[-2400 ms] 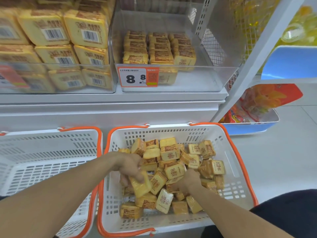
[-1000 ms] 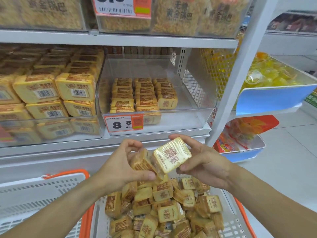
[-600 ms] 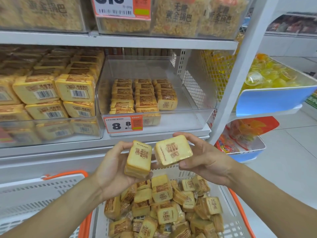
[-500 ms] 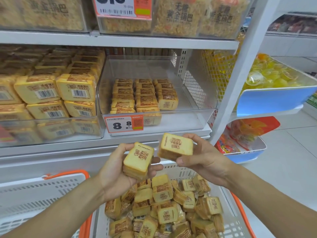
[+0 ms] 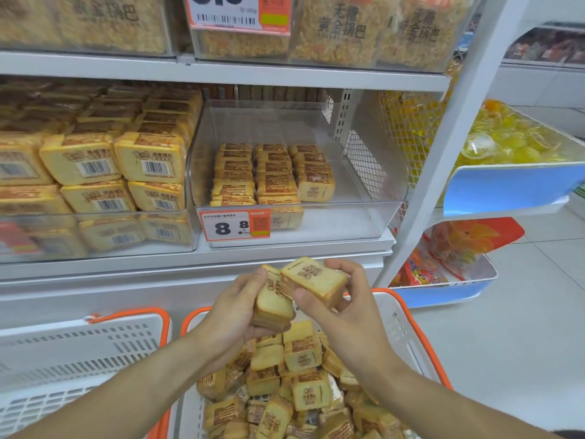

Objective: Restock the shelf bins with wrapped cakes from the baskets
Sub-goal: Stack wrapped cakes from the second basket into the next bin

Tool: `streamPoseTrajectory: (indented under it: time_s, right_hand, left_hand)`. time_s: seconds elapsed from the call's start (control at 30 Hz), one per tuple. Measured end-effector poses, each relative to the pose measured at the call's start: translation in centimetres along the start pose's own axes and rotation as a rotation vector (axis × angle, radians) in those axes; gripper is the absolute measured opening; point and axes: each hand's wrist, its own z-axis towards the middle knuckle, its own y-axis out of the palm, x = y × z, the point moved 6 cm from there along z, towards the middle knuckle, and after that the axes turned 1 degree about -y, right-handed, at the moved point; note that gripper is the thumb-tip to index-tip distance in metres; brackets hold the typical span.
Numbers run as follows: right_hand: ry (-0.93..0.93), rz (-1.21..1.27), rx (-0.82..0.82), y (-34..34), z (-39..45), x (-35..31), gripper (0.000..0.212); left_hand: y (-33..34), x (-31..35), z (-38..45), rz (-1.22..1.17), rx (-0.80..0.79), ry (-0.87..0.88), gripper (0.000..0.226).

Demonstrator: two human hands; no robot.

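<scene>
My left hand (image 5: pixel 232 315) grips a wrapped yellow cake (image 5: pixel 273 304) held on edge. My right hand (image 5: pixel 345 307) pinches a second wrapped cake (image 5: pixel 313 280) between thumb and fingers, and the two cakes touch each other. Both hands hover above a white basket with orange rim (image 5: pixel 408 318) heaped with several wrapped cakes (image 5: pixel 304 381). Above, a clear shelf bin (image 5: pixel 364 223) with an 8.8 price tag (image 5: pixel 235 226) holds rows of the same cakes (image 5: pixel 272 175) on its left side; its right side is bare.
A second white basket (image 5: pixel 82 350) stands at the left and looks bare. The clear bin to the left (image 5: pixel 95 172) is packed with larger yellow packs. A white shelf post (image 5: pixel 449 147) rises at the right, with blue trays of yellow goods (image 5: pixel 506 185) beyond it.
Both hands rose out of the basket, each with a cake, then drew together. The two cakes, apart half a second ago, now touch.
</scene>
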Motion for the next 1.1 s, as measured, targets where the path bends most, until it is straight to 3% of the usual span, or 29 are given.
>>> streamPoseTrajectory:
  time_s: [0.1, 0.23, 0.37, 0.47, 0.57, 0.77, 0.87, 0.97, 1.07, 1.1]
  right_hand:
    - [0.008, 0.084, -0.115, 1.3, -0.8, 0.3, 0.051]
    - [-0.047, -0.153, -0.198, 2.3, -1.8, 0.9, 0.058]
    - [-0.087, -0.307, -0.145, 1.9, -1.9, 0.5, 0.059]
    - [-0.078, -0.403, -0.155, 1.3, -1.5, 0.1, 0.078]
    - [0.014, -0.42, -0.27, 1.1, -0.9, 0.1, 0.108]
    - [0.177, -0.319, -0.641, 1.4, -0.7, -0.7, 0.083]
    - [0.296, -0.164, -0.743, 2.2, -1.0, -0.2, 0.077]
    - [0.273, 0.016, -0.638, 2.4, 0.0, -0.3, 0.068]
    - [0.035, -0.106, -0.443, 0.9, 2.1, -2.9, 0.062]
    - [-0.063, -0.174, -0.39, 0.3, 2.6, -4.2, 0.061]
  left_hand:
    - [0.1, -0.4, 0.0, -0.069, -0.003, -0.011, 0.049]
    - [0.5, -0.2, -0.2, -0.143, -0.089, -0.047, 0.058]
    - [0.6, 0.0, -0.6, -0.023, -0.198, -0.034, 0.062]
    - [0.5, 0.1, -0.7, 0.096, -0.254, -0.053, 0.073]
    - [0.2, 0.5, -0.7, 0.304, -0.302, -0.071, 0.086]
    - [0.3, 2.1, -2.0, 0.829, -0.543, -0.037, 0.069]
    - [0.5, 3.5, -2.6, 0.801, -0.58, 0.034, 0.054]
    - [0.6, 5.0, -2.5, 0.63, -0.389, 0.237, 0.045]
    - [-0.9, 6.5, -1.6, 0.244, -0.012, 0.37, 0.04]
    - [-1.5, 7.6, -1.6, 0.261, 0.085, 0.482, 0.038]
